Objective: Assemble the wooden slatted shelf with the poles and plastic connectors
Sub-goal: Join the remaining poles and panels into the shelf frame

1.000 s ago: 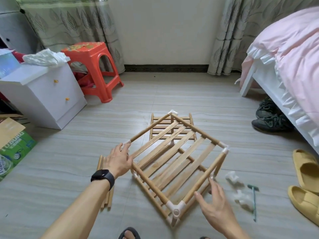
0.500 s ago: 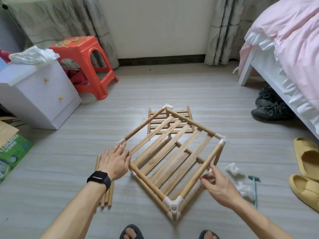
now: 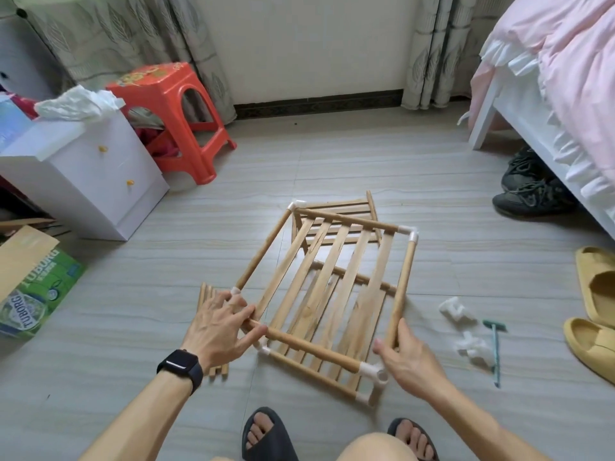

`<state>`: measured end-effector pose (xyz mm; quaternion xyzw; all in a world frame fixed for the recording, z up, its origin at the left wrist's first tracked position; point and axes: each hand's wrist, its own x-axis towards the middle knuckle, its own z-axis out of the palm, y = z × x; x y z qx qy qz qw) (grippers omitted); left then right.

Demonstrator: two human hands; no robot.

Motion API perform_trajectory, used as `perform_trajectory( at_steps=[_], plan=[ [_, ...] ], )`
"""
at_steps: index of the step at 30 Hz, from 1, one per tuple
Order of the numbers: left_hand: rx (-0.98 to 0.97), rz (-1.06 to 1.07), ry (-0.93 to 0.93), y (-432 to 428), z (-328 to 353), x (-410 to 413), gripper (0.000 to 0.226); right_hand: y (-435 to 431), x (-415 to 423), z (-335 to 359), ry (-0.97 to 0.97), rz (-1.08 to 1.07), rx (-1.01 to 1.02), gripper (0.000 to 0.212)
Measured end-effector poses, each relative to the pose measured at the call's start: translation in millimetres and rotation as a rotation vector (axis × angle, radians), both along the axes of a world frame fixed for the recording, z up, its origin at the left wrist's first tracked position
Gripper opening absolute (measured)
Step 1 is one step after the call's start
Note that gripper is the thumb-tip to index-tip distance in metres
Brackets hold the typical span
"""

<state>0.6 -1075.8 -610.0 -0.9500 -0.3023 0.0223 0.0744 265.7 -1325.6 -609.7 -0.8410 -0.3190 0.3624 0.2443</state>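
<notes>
A pale wooden slatted shelf frame (image 3: 332, 287), edged with round wooden poles (image 3: 404, 284) joined by white plastic corner connectors (image 3: 372, 372), is held tilted at the picture's centre. A second slatted wooden panel (image 3: 336, 207) is laid flat just behind it. Spare wooden poles (image 3: 203, 296) are seen at centre left and loose white plastic connectors (image 3: 452, 309) at lower right.

Centre of frame: slatted shelf frame (image 3: 332, 277) on the tiled floor. The left hand (image 3: 219, 331) (smartwatch at the wrist) grips its near-left corner. The right hand (image 3: 406, 357) grips the right pole beside a white plastic connector (image 3: 372, 372). Spare poles (image 3: 218, 369) lie partly hidden by the left hand. At lower right lie loose connectors (image 3: 452, 309) and a green tool (image 3: 496, 351).
</notes>
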Motion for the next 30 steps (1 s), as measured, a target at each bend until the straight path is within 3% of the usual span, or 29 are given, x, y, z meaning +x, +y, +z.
perform_trajectory(
  at_steps=[5,8,11,14,17,22,27,30],
  plan=[
    [0.094,-0.276,-0.075,-12,-10,0,0.055,6,54,1,-0.389,0.083,-0.121,0.054],
    [0.123,-0.409,-0.14,-30,-15,13,0.046,7,79,9,-0.451,-0.036,-0.072,0.046],
    [0.154,-0.447,-0.138,-47,-16,31,0.044,12,95,7,-0.638,-0.073,-0.11,0.046],
    [0.179,-0.43,-0.151,-50,-24,39,0.039,17,73,2,-0.773,0.022,0.089,0.057],
    [0.192,-0.429,-0.185,-48,-29,40,0.035,21,27,2,-0.817,0.238,0.289,0.061],
    [0.22,-0.46,-0.22,-49,-32,39,0.038,35,-36,-23,-0.826,0.514,0.295,0.06],
    [0.154,-0.402,-0.199,-55,-26,39,0.038,45,-39,-41,-0.928,0.554,0.412,0.023],
    [-0.007,-0.333,-0.194,-66,-16,38,0.04,31,-25,-43,-0.967,0.566,0.485,0.022]
  ],
)
